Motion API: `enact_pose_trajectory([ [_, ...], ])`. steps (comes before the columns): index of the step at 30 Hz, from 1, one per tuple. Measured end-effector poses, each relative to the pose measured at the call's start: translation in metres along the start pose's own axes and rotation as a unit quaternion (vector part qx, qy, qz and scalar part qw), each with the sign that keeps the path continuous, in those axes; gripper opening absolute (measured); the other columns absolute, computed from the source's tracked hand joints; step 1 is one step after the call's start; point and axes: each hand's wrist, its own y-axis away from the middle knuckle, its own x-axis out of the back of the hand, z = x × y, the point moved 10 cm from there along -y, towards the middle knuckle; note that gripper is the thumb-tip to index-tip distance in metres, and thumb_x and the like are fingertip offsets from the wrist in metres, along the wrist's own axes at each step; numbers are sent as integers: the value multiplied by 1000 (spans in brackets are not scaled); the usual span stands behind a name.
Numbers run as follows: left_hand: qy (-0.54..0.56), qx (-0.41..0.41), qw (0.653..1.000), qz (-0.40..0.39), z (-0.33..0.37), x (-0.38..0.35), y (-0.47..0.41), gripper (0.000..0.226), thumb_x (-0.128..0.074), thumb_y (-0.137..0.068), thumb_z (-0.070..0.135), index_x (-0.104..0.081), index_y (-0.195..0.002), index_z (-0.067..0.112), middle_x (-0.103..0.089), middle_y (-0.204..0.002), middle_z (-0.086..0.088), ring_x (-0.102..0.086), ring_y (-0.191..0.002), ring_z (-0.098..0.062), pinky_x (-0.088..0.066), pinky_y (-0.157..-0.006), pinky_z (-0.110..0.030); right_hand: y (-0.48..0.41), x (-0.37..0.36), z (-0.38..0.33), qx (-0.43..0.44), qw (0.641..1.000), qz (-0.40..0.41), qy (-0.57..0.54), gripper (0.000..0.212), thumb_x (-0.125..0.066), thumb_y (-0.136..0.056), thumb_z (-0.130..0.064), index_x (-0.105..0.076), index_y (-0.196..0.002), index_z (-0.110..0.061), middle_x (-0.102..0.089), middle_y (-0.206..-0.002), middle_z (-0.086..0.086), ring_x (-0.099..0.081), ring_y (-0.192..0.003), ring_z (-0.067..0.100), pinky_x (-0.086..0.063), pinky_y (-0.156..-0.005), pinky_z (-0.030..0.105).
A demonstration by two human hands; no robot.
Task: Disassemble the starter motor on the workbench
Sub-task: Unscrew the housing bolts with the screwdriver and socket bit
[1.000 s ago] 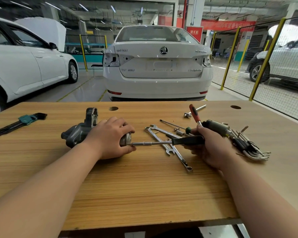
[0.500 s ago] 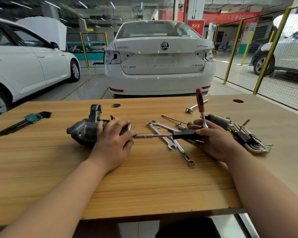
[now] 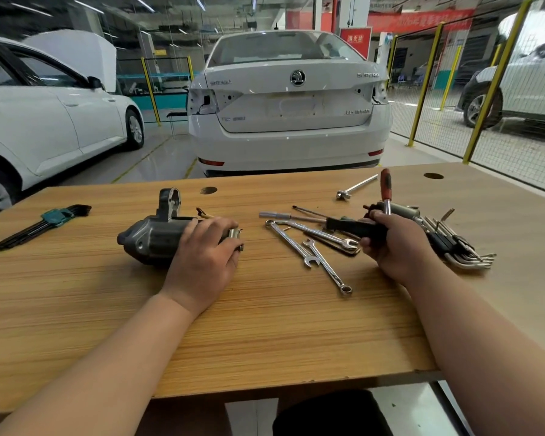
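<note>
The dark grey starter motor (image 3: 153,234) lies on its side on the wooden workbench (image 3: 265,325), left of centre. My left hand (image 3: 206,256) is clamped over its right end. My right hand (image 3: 387,243) grips the black handle of a nut driver (image 3: 296,217), whose silver shaft points left, its tip a short way from the motor. An orange-handled tool (image 3: 385,188) stands up just behind my right hand; whether the hand also holds it I cannot tell.
Several combination wrenches (image 3: 312,247) lie crossed between my hands. A hex key set (image 3: 463,247) fans out at the right, another with a teal holder (image 3: 41,223) at far left. An extension bar (image 3: 356,186) lies at the back. White cars stand beyond the bench.
The nut driver's tip was at the motor's right end; my right hand has drawn it back to the right, leaving a gap. My left hand stays on the motor.
</note>
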Motion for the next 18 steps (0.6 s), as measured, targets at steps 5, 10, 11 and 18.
enact_pose_trajectory([
  [5,7,19,1000,-4,-8,-2,-1,32,-80,-71,16,-64,-98,8,-55,-120,-14,-49,-113,-35,-37,-103,-58,1,-2,1,9,999,-8,31,8,-50,-100,-17,-56,-102,-12,-66,-89,11,-59,-45,14,-48,-43,25],
  [10,-67,142,984,-79,-37,-19,4,75,-62,-75,60,-32,-136,28,-31,-148,-6,-13,-140,-35,7,-110,-59,2,-3,1,8,999,-1,36,7,-50,-100,-17,-55,-103,-13,-65,-92,12,-58,-43,14,-48,-43,26],
  [11,-82,164,978,-98,-43,-23,6,76,-52,-77,68,-27,-140,33,-27,-151,-2,-6,-142,-33,16,-108,-57,3,-3,2,3,999,-3,40,6,-50,-100,-16,-55,-102,-13,-65,-90,12,-58,-43,13,-47,-42,25],
  [18,-104,185,971,-110,-52,-31,7,80,-18,-71,84,-20,-139,42,-26,-150,8,-1,-140,-26,22,-106,-50,6,-11,8,-18,996,-17,90,10,-52,-98,-16,-58,-105,-11,-68,-87,13,-56,-44,14,-46,-42,26],
])
